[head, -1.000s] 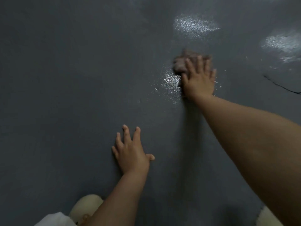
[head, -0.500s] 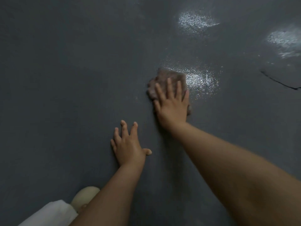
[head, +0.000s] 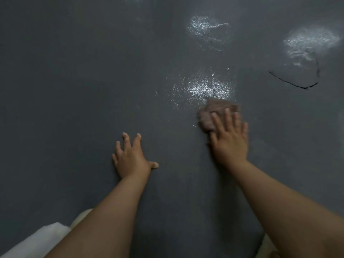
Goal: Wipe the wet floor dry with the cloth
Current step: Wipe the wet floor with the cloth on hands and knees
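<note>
Down on the dark grey floor [head: 74, 90], the right hand [head: 229, 140] lies flat with straight fingers pressing a crumpled brownish cloth [head: 214, 113], its grip holding nothing curled. Just beyond the cloth glistens a wet patch [head: 206, 88]. Left of the cloth, well apart, the left hand [head: 131, 157] rests spread flat on the floor, grip wide.

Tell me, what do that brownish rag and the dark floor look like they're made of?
The cloth looks like soft, fuzzy fabric, perhaps terry or microfibre: it bunches in folds under the right hand, though motion blur hides the weave. The floor looks like hard, dark grey painted or coated concrete with a fine grain: the wet patch glints in speckles. A thin dark line, possibly a crack, crosses it.
</note>
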`<state>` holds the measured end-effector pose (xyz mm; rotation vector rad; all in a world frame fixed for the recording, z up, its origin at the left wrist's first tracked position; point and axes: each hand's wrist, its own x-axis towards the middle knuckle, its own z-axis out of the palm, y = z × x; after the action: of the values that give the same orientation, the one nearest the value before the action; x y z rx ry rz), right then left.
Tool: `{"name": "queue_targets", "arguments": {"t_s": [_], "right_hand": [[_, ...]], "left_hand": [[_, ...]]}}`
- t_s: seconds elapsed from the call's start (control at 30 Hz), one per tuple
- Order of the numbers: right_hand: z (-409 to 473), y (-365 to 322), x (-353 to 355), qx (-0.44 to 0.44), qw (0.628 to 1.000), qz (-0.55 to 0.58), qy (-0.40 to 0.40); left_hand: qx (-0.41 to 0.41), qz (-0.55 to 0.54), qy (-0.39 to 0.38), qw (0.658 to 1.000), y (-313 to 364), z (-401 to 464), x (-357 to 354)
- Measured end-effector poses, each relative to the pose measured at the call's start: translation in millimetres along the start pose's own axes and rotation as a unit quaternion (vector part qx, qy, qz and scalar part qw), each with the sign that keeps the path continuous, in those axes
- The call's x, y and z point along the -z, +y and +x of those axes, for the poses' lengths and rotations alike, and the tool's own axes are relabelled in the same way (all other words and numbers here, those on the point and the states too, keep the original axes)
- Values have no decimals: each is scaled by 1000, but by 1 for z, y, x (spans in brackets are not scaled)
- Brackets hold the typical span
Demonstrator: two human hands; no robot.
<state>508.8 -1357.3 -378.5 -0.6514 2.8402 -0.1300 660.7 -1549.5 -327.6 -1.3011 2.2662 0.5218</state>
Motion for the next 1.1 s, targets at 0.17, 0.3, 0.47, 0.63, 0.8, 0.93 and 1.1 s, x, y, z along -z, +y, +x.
{"name": "queue_targets", "arguments": {"t_s": [0.17,0.3,0.47,0.63,0.8,0.93,1.1], "right_hand": [[1,11,8,-203,979,26,-27],[-10,-43,3,-193,979,52,-49],[-65,-96,-18,18,998,22,-50],[-63,-51,-16,181,981,-28,-59],[-41,27,1,75,994,-23,-70],[-49,105,14,-157,987,1,-45],[-62,88,10,-298,952,63,-16]], "left_hand": [[2,-20,1,1000,-1,1,-1],[-3,-25,2,1000,-1,0,-2],[-4,-12,1,1000,-1,0,-3],[1,21,0,1000,3,-8,-4],[-75,47,38,995,35,-31,-18],[-174,55,-7,983,73,-60,-40],[-237,76,-54,967,110,-86,-62]]}}
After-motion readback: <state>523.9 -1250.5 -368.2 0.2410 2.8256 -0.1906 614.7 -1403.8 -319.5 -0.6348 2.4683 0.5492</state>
